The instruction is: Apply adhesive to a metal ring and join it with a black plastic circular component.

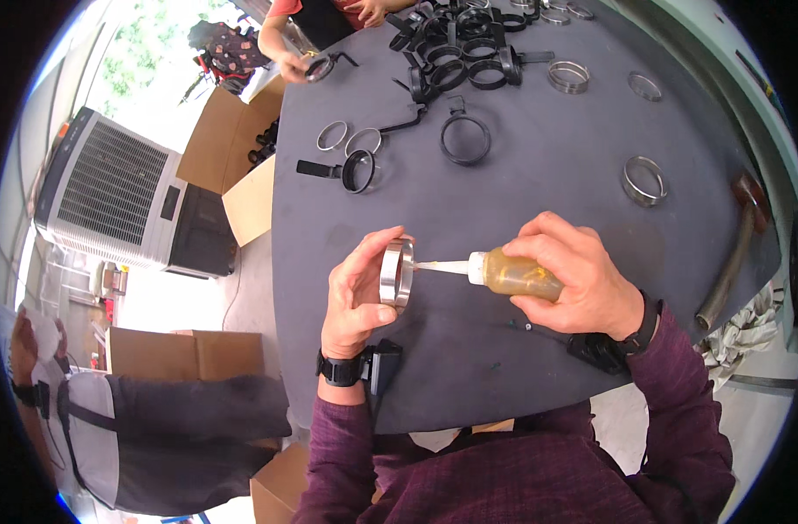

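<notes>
My left hand (357,293) grips a shiny metal ring (397,274) on edge between thumb and fingers, above the near part of the grey table. In my right hand (582,275) lies a squeeze bottle (519,275) with yellowish-brown contents, tipped on its side. Its long white nozzle (443,266) points left, and the tip is at the ring's right edge; whether it touches I cannot tell. Beyond my hands lie a black ring with a handle (359,172), another black ring (465,141) and two thin metal rings (333,135).
Several black handled rings (451,65) are heaped at the table's (547,192) far side. Metal rings (645,181) lie to the right, near a hammer (731,253). Another person's hand (294,68) holds a black ring at the far left. Cardboard boxes (251,205) and an air cooler (111,192) stand left.
</notes>
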A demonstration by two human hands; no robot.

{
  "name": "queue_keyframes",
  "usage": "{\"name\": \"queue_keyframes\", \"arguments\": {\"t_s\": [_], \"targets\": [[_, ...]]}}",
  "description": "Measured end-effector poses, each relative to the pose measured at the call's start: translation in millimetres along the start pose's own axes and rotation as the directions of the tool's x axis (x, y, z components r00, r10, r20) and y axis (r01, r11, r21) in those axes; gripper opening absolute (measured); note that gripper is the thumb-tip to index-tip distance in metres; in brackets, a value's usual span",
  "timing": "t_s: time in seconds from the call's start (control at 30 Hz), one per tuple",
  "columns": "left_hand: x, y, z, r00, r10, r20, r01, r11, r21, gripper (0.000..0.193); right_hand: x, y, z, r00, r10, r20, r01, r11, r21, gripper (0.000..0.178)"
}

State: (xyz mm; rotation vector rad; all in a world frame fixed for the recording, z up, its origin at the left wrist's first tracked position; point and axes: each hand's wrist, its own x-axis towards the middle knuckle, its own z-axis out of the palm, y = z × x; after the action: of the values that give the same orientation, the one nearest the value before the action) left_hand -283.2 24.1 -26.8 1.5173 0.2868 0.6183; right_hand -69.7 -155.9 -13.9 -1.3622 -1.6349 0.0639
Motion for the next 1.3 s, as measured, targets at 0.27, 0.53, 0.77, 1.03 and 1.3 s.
{"name": "queue_keyframes", "arguments": {"t_s": [0.27,0.53,0.77,1.03,1.3], "targets": [[0.0,-8.7,-6.9,0.995,0.059,0.084,-0.050,0.992,-0.113,0.091,-0.5,0.4,0.0,0.999,-0.017,-0.028,0.017,1.000,0.017,0.041],[-0.7,-5.1,-4.6,0.994,0.027,0.103,-0.017,0.995,-0.095,0.088,-1.6,-1.6,0.6,0.999,-0.040,-0.003,0.040,0.998,-0.054,0.045],[0.9,-5.2,-2.8,0.990,0.032,0.137,-0.030,0.999,-0.020,0.085,-1.9,-3.7,1.9,0.999,-0.029,0.013,0.030,0.998,-0.055,0.038],[0.3,-7.1,0.9,0.997,0.028,0.068,-0.031,0.999,0.041,0.094,-6.2,1.1,5.9,0.995,0.079,0.059,-0.088,0.982,0.168,0.033],[1.6,-8.9,2.0,0.994,0.051,0.100,-0.054,0.998,0.032,0.094,-7.6,0.8,6.0,0.985,0.162,0.058,-0.171,0.961,0.218,0.032]]}}
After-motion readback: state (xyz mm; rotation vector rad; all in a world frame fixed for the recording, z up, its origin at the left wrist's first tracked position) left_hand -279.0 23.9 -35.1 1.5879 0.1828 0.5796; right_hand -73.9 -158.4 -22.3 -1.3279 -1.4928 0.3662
